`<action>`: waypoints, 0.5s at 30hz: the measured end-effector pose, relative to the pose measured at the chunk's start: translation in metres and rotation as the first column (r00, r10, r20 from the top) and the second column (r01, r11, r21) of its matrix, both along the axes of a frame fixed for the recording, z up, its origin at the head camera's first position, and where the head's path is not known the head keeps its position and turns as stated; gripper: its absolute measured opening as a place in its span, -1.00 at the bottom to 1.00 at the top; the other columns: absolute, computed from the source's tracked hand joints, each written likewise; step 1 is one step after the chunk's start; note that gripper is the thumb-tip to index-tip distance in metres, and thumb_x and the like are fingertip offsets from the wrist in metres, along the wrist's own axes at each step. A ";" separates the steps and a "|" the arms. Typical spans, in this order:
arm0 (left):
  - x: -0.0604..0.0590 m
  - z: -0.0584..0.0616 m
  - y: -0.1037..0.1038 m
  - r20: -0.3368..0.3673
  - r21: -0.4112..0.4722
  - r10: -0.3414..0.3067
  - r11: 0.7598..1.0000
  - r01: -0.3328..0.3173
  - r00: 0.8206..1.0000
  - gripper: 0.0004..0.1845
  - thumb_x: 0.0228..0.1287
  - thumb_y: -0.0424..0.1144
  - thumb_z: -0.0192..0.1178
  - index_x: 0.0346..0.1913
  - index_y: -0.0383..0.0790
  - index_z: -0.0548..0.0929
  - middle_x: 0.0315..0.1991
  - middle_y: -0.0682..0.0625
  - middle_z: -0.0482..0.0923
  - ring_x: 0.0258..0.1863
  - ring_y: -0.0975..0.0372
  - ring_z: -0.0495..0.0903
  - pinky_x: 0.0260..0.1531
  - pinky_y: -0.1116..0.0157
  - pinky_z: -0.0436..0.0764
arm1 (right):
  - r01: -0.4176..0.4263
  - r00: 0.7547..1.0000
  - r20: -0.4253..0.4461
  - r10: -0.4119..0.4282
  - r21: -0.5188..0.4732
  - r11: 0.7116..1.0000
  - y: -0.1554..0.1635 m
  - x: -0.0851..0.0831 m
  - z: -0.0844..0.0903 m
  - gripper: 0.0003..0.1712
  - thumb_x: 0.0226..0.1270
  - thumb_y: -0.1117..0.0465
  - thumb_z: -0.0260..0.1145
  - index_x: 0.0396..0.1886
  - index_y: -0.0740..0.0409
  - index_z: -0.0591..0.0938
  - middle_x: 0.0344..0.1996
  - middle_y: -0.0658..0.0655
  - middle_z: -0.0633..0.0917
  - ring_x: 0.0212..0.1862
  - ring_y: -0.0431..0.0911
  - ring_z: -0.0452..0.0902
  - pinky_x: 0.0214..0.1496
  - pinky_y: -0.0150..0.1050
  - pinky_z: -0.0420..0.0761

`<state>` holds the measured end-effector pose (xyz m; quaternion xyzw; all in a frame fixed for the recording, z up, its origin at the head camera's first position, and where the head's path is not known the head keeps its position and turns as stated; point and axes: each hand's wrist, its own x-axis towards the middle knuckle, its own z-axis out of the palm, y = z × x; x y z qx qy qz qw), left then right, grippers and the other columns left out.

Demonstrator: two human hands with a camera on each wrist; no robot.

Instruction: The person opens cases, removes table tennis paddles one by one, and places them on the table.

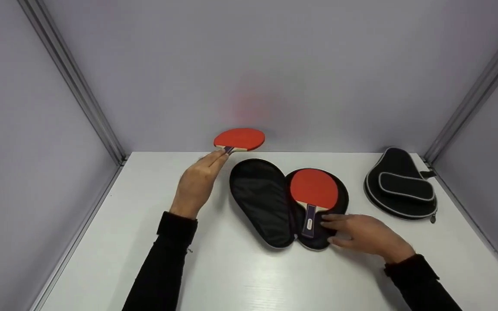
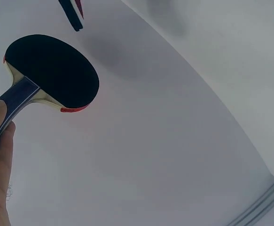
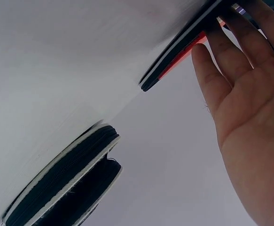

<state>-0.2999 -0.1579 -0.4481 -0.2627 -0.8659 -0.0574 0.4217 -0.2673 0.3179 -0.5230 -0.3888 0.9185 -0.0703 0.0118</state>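
Pinching the handle, the left hand holds one paddle above the table, leaving its blade free. The right hand, fingers straight, lies at the open case, perhaps steadying it beneath another paddle.

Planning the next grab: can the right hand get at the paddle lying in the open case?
Probably yes: the right hand seems to hold nothing, the paddle lies uncovered in the open case, and its handle is close by.
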 end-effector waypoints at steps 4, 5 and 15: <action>-0.001 -0.001 -0.016 0.024 0.025 0.027 0.999 -0.027 0.999 -0.61 0.55 -0.57 0.41 0.34 -0.36 0.87 0.31 -0.25 0.90 0.25 -0.09 0.94 0.26 0.04 0.92 | 0.005 1.000 0.012 -0.005 -0.001 1.000 0.000 -0.001 -0.001 -0.44 0.75 -0.09 0.46 0.54 0.05 0.80 0.62 0.14 0.74 0.47 0.24 0.82 0.46 0.26 0.83; -0.002 -0.002 -0.021 0.032 0.030 0.034 0.999 -0.035 0.999 -0.61 0.56 -0.57 0.41 0.34 -0.37 0.87 0.31 -0.26 0.90 0.25 -0.10 0.94 0.26 0.03 0.92 | 0.006 1.000 0.012 -0.006 -0.002 1.000 0.001 -0.001 -0.001 -0.44 0.76 -0.10 0.46 0.54 0.05 0.80 0.62 0.14 0.74 0.47 0.25 0.82 0.46 0.26 0.82; 0.001 -0.001 -0.059 0.123 0.062 0.143 0.986 -0.152 0.982 -0.61 0.57 -0.57 0.41 0.36 -0.38 0.85 0.34 -0.29 0.88 0.25 -0.18 0.93 0.23 -0.06 0.91 | 0.016 1.000 0.013 -0.016 -0.008 1.000 0.000 0.002 0.000 -0.46 0.74 -0.10 0.47 0.52 0.04 0.82 0.61 0.11 0.75 0.46 0.20 0.84 0.44 0.23 0.84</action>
